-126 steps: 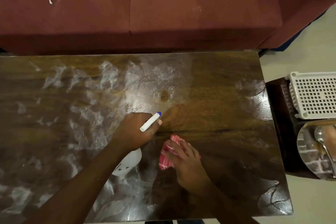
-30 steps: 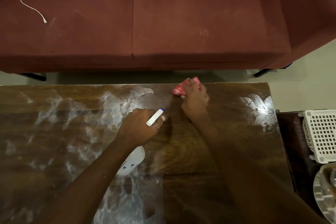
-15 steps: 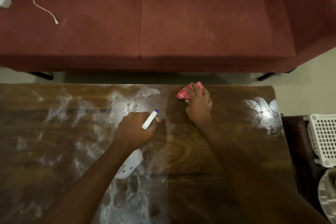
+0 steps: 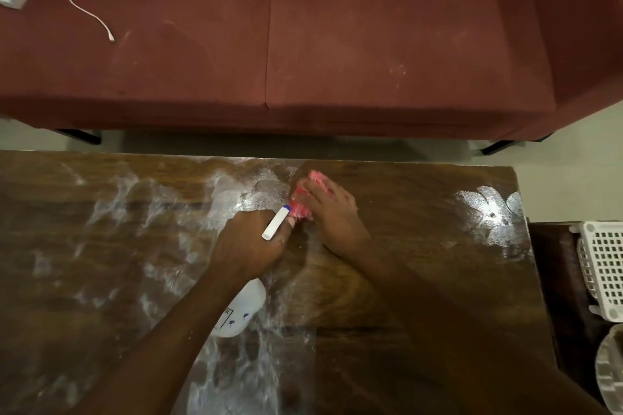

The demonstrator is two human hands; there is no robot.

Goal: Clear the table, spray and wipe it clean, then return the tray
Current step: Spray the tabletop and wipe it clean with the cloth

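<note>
wipe | right hand (image 4: 333, 216) presses cloth (image 4: 301, 204), now pulled back from far edge beside left hand (image 4: 247, 244) gripping bottle (image 4: 243, 312) | table (image 4: 428, 246) left half still streaked

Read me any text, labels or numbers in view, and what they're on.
Spray bottle, in the left hand: a boxed dark mark and small blue marks on its white body, too small and blurred to read.
Cloth under the right hand: no text visible.
No other text shows in view.
</note>
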